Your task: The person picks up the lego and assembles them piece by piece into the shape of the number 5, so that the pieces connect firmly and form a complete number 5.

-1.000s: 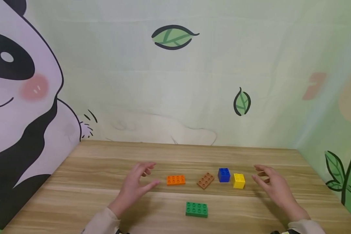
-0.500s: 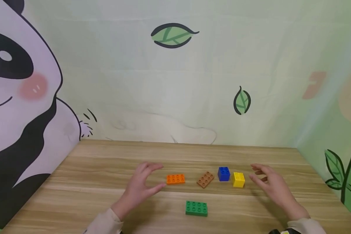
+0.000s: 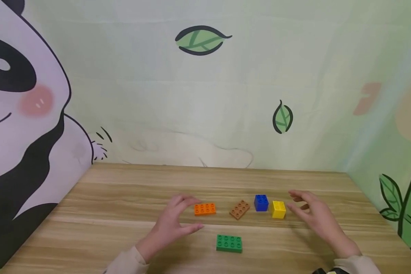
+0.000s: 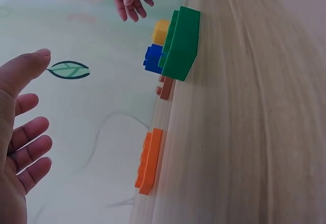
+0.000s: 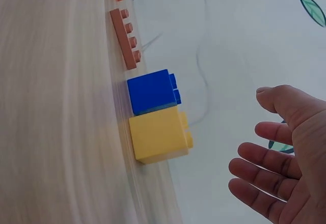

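My left hand (image 3: 172, 222) hovers over the table just left of a flat orange building brick (image 3: 204, 209), thumb and fingers spread apart and holding nothing. To the right, my right hand (image 3: 315, 213) is held beside a small yellow brick (image 3: 278, 209), its fingers loosely bent and apart from it. Left of the yellow one stands a blue brick (image 3: 261, 203) of similar size. A flat brown brick (image 3: 239, 210) lies at an angle between the orange and blue ones. Nearest to me is a longer green brick (image 3: 229, 243). In the right wrist view, the yellow brick (image 5: 160, 135) stands clear of the fingers.
All the bricks lie on a wood-grain table (image 3: 140, 179). A pale backdrop (image 3: 205, 99) with painted leaves rises behind its far edge, and a painted panda (image 3: 37, 144) covers the left side. A green-painted panel borders the right.
My left hand has moved right, closer to the orange brick. My right hand has moved slightly left toward the yellow brick. The bricks stay in place.
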Demonstrator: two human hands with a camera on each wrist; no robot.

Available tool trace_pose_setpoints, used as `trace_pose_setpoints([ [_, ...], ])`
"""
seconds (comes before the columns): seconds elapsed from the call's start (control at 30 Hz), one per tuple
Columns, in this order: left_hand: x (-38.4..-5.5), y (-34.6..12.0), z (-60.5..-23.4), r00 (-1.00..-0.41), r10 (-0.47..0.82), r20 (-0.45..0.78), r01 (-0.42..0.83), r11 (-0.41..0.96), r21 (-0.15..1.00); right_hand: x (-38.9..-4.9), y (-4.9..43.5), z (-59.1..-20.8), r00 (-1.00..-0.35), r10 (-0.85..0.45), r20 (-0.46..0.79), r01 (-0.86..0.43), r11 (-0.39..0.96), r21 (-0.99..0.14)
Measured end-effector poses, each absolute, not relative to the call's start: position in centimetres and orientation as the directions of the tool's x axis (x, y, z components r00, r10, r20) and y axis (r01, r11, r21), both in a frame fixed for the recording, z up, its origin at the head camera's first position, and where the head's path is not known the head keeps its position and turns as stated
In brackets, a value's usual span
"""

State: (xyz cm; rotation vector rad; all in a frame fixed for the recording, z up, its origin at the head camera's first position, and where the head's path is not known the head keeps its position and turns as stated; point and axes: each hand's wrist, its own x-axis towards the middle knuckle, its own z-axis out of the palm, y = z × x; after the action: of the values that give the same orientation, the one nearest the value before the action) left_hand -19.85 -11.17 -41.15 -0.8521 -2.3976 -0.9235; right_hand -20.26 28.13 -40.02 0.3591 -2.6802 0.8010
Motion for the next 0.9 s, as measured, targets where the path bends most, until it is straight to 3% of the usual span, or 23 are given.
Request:
trace_pose_setpoints([
  [0.2, -19.3, -10.1, -41.0, -0.787, 0.426, 0.447, 0.617, 0.583, 0.529, -20.1, 27.8, -39.8, -0.912, -0.155, 0.38, -0.337, 0.812, -0.476],
  [0.9, -18.9, -7.5, -42.7, -0.753, 0.566, 0.336, 0.649, 0.553, 0.523, -20.6, 27.6, -41.0, -0.934, -0.164, 0.318, -0.307, 0.825, -0.475],
])
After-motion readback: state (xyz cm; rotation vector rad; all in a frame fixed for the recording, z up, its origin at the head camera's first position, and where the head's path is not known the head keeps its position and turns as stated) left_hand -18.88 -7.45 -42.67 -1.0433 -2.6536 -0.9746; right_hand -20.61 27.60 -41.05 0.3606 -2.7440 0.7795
